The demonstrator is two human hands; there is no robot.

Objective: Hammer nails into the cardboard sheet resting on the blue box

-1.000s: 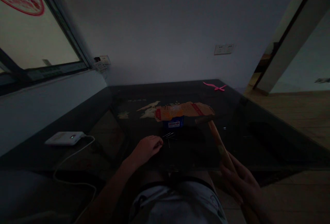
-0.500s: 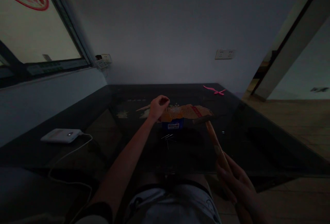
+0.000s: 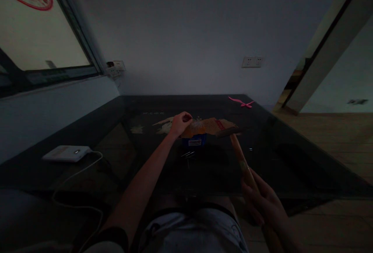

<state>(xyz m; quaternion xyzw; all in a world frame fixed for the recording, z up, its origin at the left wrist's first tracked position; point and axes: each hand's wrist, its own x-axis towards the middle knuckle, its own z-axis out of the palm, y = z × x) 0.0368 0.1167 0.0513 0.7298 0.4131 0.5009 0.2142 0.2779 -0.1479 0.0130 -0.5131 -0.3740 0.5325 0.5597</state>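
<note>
A hammer [image 3: 239, 153] with a wooden handle and a dark head is gripped in my right hand [image 3: 264, 198], its head by the right end of a piece of torn brown cardboard [image 3: 211, 126]. The fingers of my left hand [image 3: 181, 123] are pinched together over the cardboard's left part; what they hold, if anything, is too small to make out. Under the cardboard's front edge shows a blue box [image 3: 197, 141] with a white label. Several thin shiny nails [image 3: 188, 154] lie on the dark table in front of the box.
On the dark glossy table [image 3: 163, 171], a white power bank [image 3: 67, 153] with a white cable [image 3: 78, 172] lies at the left. A pink ribbon [image 3: 241, 102] lies at the back right. Behind the table is a wall with sockets [image 3: 252, 62].
My left hand has dropped slightly toward the cardboard and shifted a little right. The hammer head has moved slightly and now overlaps the cardboard's right end. The whole view has shifted a little.
</note>
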